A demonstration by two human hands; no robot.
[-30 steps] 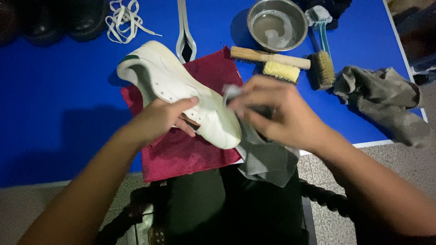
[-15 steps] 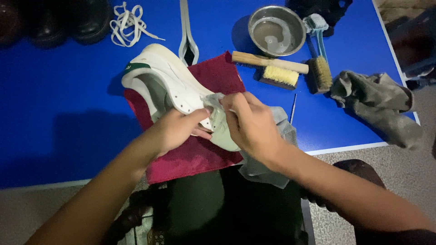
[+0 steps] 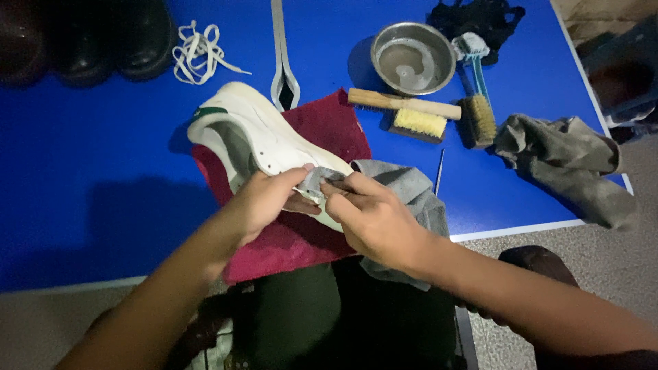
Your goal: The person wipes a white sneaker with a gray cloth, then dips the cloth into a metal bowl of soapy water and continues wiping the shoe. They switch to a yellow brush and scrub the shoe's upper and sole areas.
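A white sneaker (image 3: 257,133) with a green heel tab lies tilted over a dark red towel (image 3: 301,240) on the blue table (image 3: 96,171). My left hand (image 3: 264,199) grips the sneaker's side near its front. My right hand (image 3: 370,216) holds a grey cloth (image 3: 408,188) and presses a fold of it against the shoe's toe, which the hand and cloth mostly hide.
Behind the shoe lie a metal bowl (image 3: 413,58) with water, a wooden brush (image 3: 411,113) with yellow bristles, a teal-handled brush (image 3: 475,96), white laces (image 3: 199,55), a pale insole (image 3: 281,55) and dark boots (image 3: 89,38). A crumpled grey rag (image 3: 569,161) sits at the right edge.
My right hand with the grey cloth has slid left and down along the shoe's toe toward my left hand. The sneaker has dropped slightly toward me.
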